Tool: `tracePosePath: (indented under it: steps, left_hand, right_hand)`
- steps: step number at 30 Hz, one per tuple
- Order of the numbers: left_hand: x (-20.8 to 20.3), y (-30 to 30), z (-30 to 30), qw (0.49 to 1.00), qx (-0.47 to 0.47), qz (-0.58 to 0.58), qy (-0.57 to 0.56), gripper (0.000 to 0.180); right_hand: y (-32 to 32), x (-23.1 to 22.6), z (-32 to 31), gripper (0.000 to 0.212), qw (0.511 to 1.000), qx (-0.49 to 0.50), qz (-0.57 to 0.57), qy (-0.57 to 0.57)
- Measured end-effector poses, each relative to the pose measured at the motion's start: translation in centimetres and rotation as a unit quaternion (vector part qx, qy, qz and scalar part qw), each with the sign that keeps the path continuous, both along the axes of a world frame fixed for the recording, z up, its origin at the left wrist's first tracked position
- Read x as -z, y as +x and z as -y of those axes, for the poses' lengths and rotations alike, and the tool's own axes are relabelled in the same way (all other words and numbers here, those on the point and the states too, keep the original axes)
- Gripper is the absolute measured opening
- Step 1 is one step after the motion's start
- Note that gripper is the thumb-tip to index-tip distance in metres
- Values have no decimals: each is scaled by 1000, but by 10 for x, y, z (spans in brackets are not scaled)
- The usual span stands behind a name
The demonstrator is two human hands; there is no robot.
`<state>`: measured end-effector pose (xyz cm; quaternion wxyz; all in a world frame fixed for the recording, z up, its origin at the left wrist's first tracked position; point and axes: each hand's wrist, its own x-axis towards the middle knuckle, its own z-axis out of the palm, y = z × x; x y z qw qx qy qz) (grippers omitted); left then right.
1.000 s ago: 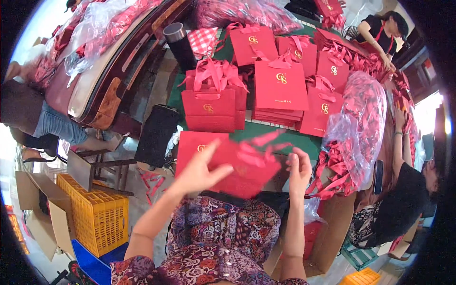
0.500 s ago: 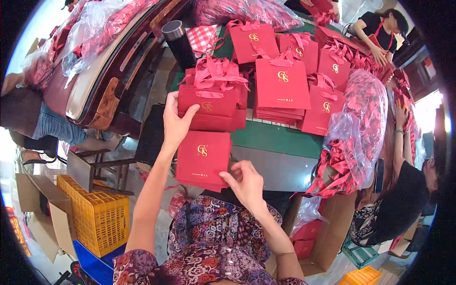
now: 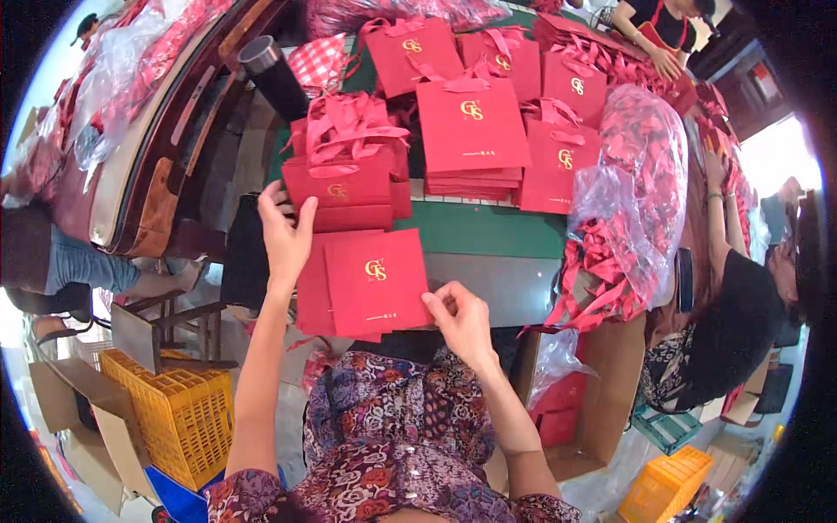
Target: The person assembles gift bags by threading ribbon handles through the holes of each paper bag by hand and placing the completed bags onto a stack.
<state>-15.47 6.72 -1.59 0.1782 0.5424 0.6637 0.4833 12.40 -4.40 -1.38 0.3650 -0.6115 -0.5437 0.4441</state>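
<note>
My right hand [image 3: 462,321] pinches the right edge of a flat red paper bag [image 3: 378,296] with a gold emblem. That bag lies askew on top of other red bags [image 3: 314,301], whose left edges stick out from under it. My left hand [image 3: 286,237] is open, thumb and fingers apart, to the left of the pile. Just beyond it stands a stack of folded red bags [image 3: 338,193] with pink ribbon handles [image 3: 350,131] bunched on top. The left fingers are beside this stack; whether they touch it I cannot tell.
Farther back are another stack of red bags [image 3: 475,131] and several ribboned bags, beside a clear plastic sack [image 3: 641,166] of ribbons. A black tumbler [image 3: 277,83] stands at the back left. An open carton [image 3: 602,410] is below right. Two co-workers' hands [image 3: 667,65] [image 3: 715,170] work at right.
The top bag has slid to the right off the pile beneath, with my right hand at its edge. My left hand has spread its fingers away from the ribboned stack. The whole view has shifted.
</note>
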Motion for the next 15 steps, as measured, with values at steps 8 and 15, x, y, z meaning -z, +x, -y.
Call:
tracePosePath:
  steps: [8, 15]
  left_hand:
    - [-33, 53, 68, 959, 105, -237, 111, 37]
    - [-18, 131, 115, 881, 410, -236, 24, 46]
  right_hand:
    - [62, 0, 22, 25, 993, 94, 65, -32]
    - [89, 2, 45, 18, 983, 139, 121, 6]
